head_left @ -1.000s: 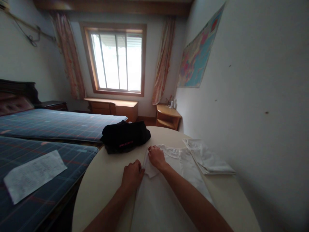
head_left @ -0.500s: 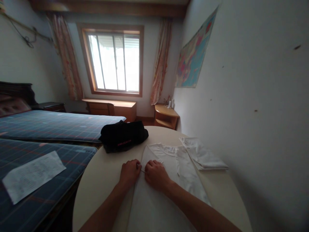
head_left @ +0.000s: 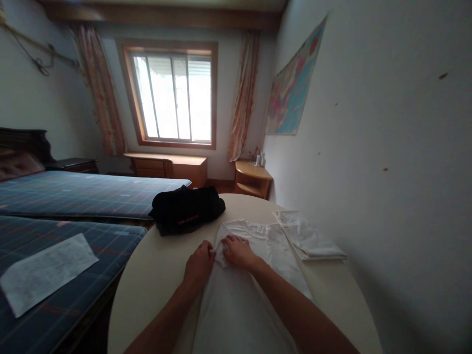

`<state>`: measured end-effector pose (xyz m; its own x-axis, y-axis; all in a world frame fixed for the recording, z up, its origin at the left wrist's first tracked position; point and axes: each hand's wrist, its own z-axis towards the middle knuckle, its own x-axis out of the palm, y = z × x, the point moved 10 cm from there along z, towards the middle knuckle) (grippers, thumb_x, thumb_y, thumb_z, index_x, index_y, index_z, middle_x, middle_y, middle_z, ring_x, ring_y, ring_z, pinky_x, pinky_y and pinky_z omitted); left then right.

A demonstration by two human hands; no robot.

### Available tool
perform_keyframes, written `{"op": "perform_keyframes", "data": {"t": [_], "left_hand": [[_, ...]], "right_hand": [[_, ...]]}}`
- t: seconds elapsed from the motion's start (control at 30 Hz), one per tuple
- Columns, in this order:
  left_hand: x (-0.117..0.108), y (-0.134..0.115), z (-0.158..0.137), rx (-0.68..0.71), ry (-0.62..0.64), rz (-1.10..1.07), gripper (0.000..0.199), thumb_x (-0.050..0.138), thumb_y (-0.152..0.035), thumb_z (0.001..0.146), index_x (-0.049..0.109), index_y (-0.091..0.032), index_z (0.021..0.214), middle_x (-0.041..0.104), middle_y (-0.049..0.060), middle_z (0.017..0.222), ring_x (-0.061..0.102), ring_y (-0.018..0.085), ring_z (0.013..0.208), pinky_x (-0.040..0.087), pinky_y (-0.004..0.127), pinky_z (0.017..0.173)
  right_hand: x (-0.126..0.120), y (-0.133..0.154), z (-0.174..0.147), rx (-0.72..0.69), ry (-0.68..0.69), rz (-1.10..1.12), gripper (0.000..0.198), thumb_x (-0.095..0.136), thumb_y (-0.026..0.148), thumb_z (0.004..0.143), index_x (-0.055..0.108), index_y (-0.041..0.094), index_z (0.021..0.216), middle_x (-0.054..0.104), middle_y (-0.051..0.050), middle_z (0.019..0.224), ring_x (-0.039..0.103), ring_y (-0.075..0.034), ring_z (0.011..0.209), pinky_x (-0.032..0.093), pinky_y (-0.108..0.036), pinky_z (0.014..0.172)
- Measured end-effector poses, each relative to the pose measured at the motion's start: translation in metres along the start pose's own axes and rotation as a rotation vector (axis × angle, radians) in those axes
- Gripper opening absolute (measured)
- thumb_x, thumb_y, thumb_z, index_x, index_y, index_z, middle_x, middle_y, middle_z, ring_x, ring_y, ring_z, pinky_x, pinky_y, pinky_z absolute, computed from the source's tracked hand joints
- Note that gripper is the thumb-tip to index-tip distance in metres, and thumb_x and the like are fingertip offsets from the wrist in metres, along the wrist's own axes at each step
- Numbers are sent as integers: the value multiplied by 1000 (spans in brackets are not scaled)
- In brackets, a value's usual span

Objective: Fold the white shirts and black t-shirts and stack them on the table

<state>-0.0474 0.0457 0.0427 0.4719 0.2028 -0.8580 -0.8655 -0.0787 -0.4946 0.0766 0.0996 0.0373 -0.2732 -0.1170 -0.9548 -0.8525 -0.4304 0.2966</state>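
Cloth at the left edge of the white garment (head_left: 236, 305) is caught in the grip of our left hand (head_left: 200, 260), thumb and forefinger brought close together on a small bit of it, the other fingers curled under and mostly hidden from us. Just beside it, our right hand (head_left: 238, 251) lies palm down on the same garment, its fingers bent and slightly spread; since the palm and thumb are out of sight, we cannot tell whether that grip pinches the fabric or only presses it. The garment lies flat on the round cream surface (head_left: 143, 300), its collar end away from us, its near end cut off by the bottom of the frame and part of its right side covered by our right forearm. A second white garment (head_left: 311, 238), folded, lies just beside its upper right edge. Beyond our left hand sits a bundled black garment (head_left: 188, 211) whose pink lettering we can hardly read. Farther left, a sheet of paper (head_left: 47, 275) rests on the nearer plaid mattress (head_left: 114, 241), its writing too blurred for us. Small objects on the corner cabinet (head_left: 254, 170) are too tiny to name, and glare washes out the window (head_left: 171, 98).
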Motion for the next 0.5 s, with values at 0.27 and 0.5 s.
{"op": "perform_keyframes", "data": {"t": [0.27,0.5], "left_hand": [[-2,-2,-4,5,-40,-205,14,60,-22,87,46,-23,86,65,-2,81,62,14,71,37,23,64],[1,-8,-9,31,-38,-328,16,59,-22,86,43,-24,85,62,-4,75,60,13,62,39,23,64]], "right_hand": [[-22,1,43,231,-33,74,45,55,58,81,71,18,95,73,-13,100,68,-27,95,47,-31,73],[-7,-1,55,280,-26,174,45,69,29,70,64,14,111,72,-14,105,68,-26,95,46,-27,69]]}}
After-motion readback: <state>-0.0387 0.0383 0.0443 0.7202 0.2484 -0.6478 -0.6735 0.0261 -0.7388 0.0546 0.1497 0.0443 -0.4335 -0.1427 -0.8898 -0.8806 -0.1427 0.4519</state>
